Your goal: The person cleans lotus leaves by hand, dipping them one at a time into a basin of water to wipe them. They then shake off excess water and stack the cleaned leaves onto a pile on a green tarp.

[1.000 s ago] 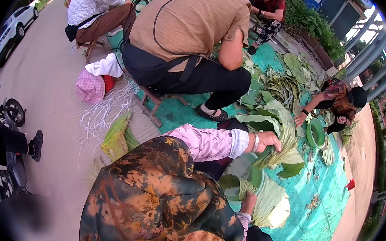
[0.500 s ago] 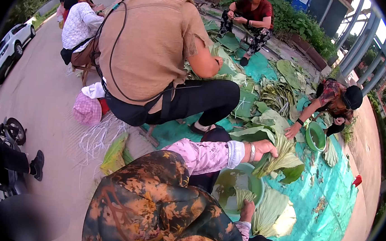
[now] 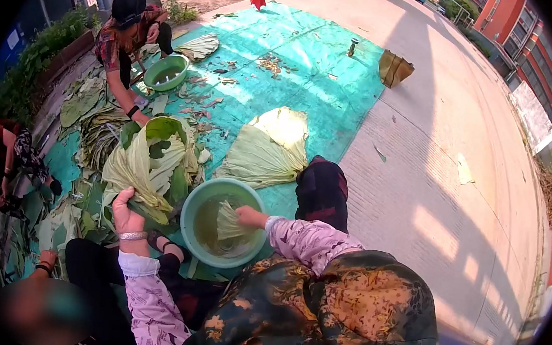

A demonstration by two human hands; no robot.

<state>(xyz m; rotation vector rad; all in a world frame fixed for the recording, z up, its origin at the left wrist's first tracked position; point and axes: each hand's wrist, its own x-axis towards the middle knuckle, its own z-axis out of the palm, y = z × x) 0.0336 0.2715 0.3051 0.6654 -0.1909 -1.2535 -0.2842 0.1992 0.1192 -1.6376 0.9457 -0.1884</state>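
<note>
Large pale green dried leaves (image 3: 133,173) are gripped near their lower edge by my left hand (image 3: 126,216), left of a green basin. In the green basin (image 3: 188,221) there is murky water. My right hand (image 3: 250,218) reaches over the basin's right side, closed on a small bunched leaf (image 3: 228,223) that hangs over the water. Behind the basin a fanned stack of pale leaves (image 3: 268,147) lies on the green sheet. The ends of my left hand's fingers are partly hidden by the leaves.
Across the sheet (image 3: 317,59), a person in a black cap (image 3: 128,11) crouches beside a second green basin (image 3: 166,72). Leaf piles (image 3: 100,139) lie at the left, near another person (image 3: 5,157). A brown bag (image 3: 394,69) stands at the sheet's right edge.
The view has swung strongly to the right, so the people, sheet and basins appear further left. Both hands keep their hold on the leaves, the right over the basin.
</note>
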